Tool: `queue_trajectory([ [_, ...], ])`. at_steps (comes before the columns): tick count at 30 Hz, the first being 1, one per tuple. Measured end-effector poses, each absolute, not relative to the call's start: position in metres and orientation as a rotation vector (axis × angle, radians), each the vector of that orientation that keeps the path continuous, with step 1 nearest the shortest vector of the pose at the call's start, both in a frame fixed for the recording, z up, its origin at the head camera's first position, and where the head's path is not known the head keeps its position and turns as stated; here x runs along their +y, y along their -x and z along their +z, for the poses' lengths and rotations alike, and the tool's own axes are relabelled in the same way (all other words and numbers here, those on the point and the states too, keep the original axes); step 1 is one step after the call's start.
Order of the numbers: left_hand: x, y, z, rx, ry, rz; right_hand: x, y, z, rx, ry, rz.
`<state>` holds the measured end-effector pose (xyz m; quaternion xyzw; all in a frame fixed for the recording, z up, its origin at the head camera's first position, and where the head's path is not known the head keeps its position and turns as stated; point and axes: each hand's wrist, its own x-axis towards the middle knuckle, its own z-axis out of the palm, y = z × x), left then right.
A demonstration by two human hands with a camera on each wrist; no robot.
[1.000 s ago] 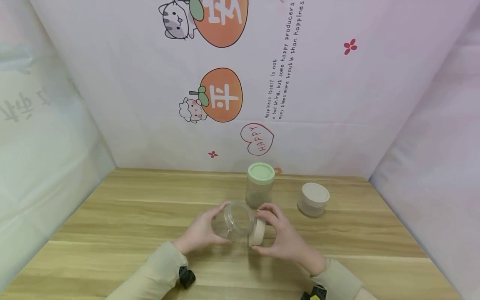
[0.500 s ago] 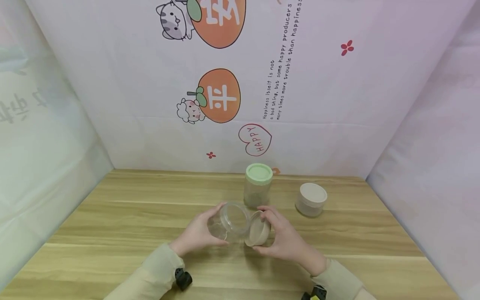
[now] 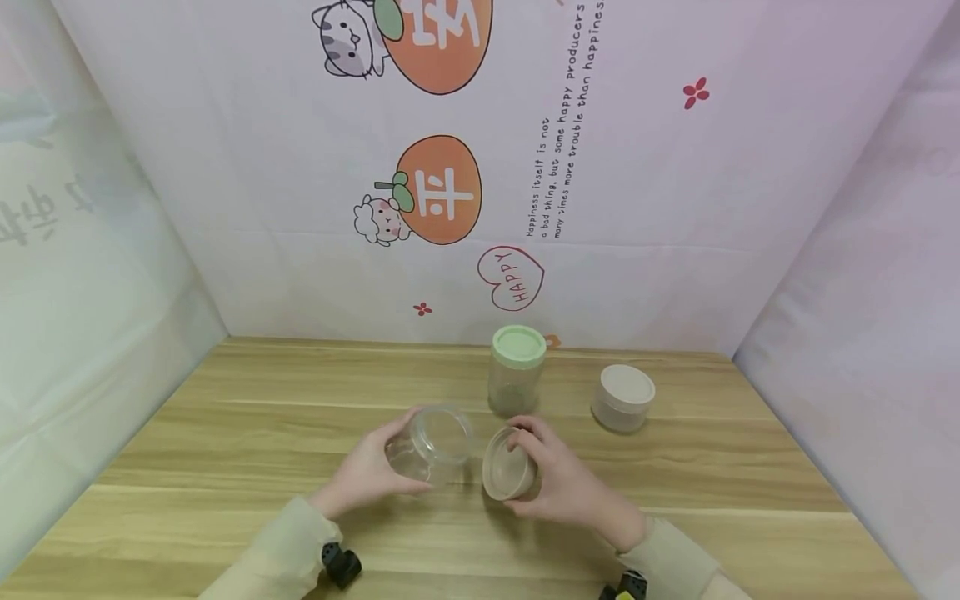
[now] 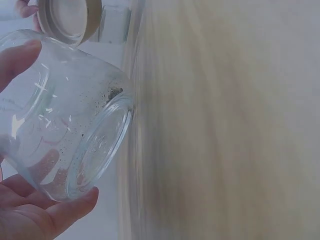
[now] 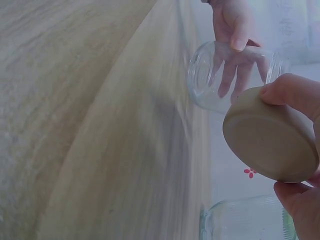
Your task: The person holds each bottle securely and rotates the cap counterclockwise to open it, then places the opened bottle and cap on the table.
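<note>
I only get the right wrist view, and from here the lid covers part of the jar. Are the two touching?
Observer: No, the head view shows a narrow gap between the lid and the jar.
Operator: I just see the lid's outer face. Does its inside show anywhere?
Observer: Yes, the hollow inner side is in plain sight in the head view.
Operator: And the glass near the jar's base, any marks?
Observer: The left wrist view shows dark specks there; whether inside or outside the glass, I can't tell.
</note>
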<state>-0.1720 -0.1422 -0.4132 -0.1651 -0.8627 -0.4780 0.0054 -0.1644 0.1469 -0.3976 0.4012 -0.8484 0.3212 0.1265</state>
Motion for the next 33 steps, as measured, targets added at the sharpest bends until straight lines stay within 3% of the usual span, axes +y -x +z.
queue_trajectory([
  [21,-0.220,0.155,-0.410,-2.705,0.325,-1.334,0.111,0.170,-0.400,-2.637,-1.296,0.831],
  [33,-0.243,0.147,-0.407,-2.728,0.243,-1.320,0.089,0.175,-0.403,-2.703,-1.282,0.923],
])
